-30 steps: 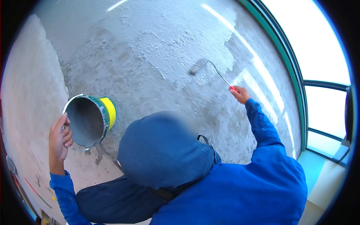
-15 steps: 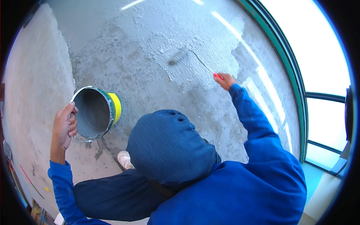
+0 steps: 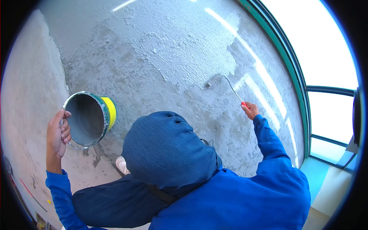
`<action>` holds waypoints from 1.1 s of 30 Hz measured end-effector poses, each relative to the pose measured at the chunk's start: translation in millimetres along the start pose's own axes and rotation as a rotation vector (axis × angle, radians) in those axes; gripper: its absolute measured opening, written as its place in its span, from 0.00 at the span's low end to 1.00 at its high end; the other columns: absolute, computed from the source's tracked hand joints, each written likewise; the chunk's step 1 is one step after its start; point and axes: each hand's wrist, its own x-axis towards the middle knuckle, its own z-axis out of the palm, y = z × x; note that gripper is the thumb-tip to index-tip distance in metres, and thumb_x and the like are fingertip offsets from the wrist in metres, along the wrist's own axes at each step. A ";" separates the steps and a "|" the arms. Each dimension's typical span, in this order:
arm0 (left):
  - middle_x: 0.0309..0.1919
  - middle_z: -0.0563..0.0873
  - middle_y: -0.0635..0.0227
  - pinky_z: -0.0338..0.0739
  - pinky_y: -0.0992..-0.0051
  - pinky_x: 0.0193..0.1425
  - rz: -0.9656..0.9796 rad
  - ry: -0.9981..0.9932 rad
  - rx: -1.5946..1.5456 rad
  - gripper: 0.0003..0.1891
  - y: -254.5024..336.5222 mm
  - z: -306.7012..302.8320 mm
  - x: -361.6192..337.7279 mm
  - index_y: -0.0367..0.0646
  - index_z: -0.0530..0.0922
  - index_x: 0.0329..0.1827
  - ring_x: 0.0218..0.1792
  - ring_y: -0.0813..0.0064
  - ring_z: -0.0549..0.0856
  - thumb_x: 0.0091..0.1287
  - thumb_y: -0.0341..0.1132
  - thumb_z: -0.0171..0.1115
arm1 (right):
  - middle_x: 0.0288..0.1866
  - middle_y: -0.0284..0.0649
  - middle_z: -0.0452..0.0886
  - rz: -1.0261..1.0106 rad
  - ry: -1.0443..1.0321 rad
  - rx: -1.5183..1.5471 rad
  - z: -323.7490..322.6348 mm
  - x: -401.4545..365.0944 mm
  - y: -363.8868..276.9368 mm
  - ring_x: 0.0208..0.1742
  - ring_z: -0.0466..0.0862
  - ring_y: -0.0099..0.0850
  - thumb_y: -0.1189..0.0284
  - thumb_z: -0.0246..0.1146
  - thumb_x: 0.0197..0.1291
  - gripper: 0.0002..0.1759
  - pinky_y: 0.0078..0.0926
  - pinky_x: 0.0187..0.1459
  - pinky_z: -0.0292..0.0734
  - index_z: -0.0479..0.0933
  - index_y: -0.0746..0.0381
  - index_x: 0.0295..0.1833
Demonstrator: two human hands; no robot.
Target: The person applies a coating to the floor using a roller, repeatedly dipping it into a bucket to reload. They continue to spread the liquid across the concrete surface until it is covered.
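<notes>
My left hand [image 3: 58, 133] is closed around the wire handle of a dark green bucket with a yellow band [image 3: 110, 113]. The bucket tilts so its mouth faces me, and its inside looks coated in grey. My right hand [image 3: 251, 110] grips the red handle of a paint roller [image 3: 232, 89], arm stretched forward. The roller's head is grey, slightly blurred, and rests on the floor at the near edge of a wet, textured light-grey coating [image 3: 184, 50].
Rougher, darker grey floor [image 3: 161, 97] surrounds the coating, with a pale strip [image 3: 30, 88] at left. A green-framed window [image 3: 297, 73] runs along the right. A blue-covered head [image 3: 170, 149] fills the lower middle, and a pale shoe [image 3: 122, 165] shows beside it.
My right hand has drawn the roller back toward me and to the right across the floor. The bucket stays in my left hand, slightly further left in view.
</notes>
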 end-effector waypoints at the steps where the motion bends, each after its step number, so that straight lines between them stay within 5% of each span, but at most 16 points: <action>1: 0.13 0.58 0.84 0.52 0.89 0.10 -0.004 0.006 -0.002 0.14 1.7 0.2 -1.6 0.42 0.73 0.38 0.10 0.94 0.57 0.72 0.45 0.51 | 0.26 0.39 0.79 -0.068 0.013 -0.019 2.6 15.7 -8.3 0.27 0.76 0.25 0.54 0.60 0.60 0.23 0.28 0.30 0.72 0.80 0.62 0.49; 3: 0.13 0.58 0.84 0.52 0.88 0.10 -0.008 -0.004 -0.018 0.13 0.1 -2.2 -1.8 0.43 0.73 0.38 0.10 0.94 0.57 0.72 0.44 0.52 | 0.39 0.52 0.83 -0.105 -0.022 -0.038 9.2 52.9 -37.2 0.42 0.84 0.43 0.52 0.60 0.58 0.25 0.38 0.46 0.76 0.80 0.61 0.51; 7: 0.12 0.58 0.84 0.51 0.88 0.10 -0.035 -0.045 -0.083 0.12 2.8 -4.4 -0.4 0.43 0.72 0.37 0.09 0.93 0.57 0.71 0.44 0.53 | 0.40 0.53 0.83 -0.286 0.011 -0.091 25.0 122.3 -108.2 0.43 0.83 0.48 0.52 0.60 0.58 0.24 0.40 0.46 0.76 0.80 0.60 0.50; 10: 0.11 0.59 0.84 0.51 0.87 0.10 -0.056 -0.014 -0.080 0.11 6.5 -2.2 -3.8 0.44 0.72 0.36 0.09 0.93 0.57 0.69 0.43 0.55 | 0.40 0.53 0.83 -0.270 0.034 -0.071 28.1 119.5 -118.7 0.43 0.83 0.48 0.52 0.60 0.57 0.24 0.40 0.45 0.76 0.80 0.59 0.49; 16: 0.11 0.58 0.85 0.50 0.87 0.09 -0.057 0.013 -0.043 0.10 4.8 -1.5 -2.4 0.47 0.72 0.34 0.08 0.93 0.56 0.68 0.43 0.56 | 0.39 0.52 0.83 -0.173 -0.038 -0.126 18.2 6.7 -22.4 0.42 0.83 0.47 0.55 0.60 0.58 0.22 0.39 0.45 0.76 0.80 0.60 0.50; 21: 0.10 0.59 0.85 0.49 0.87 0.10 -0.041 0.001 -0.078 0.11 7.6 -6.3 -3.8 0.45 0.72 0.34 0.08 0.93 0.56 0.68 0.42 0.56 | 0.37 0.52 0.82 -0.112 -0.006 0.010 4.8 -54.0 -3.8 0.40 0.83 0.44 0.56 0.61 0.59 0.22 0.36 0.44 0.76 0.79 0.62 0.49; 33: 0.12 0.59 0.84 0.51 0.87 0.11 -0.032 0.026 0.018 0.11 5.7 0.3 -10.2 0.44 0.73 0.35 0.09 0.93 0.58 0.66 0.42 0.59 | 0.42 0.52 0.82 -0.256 0.024 -0.036 69.0 67.6 -179.3 0.45 0.81 0.50 0.56 0.59 0.59 0.20 0.42 0.47 0.75 0.80 0.58 0.49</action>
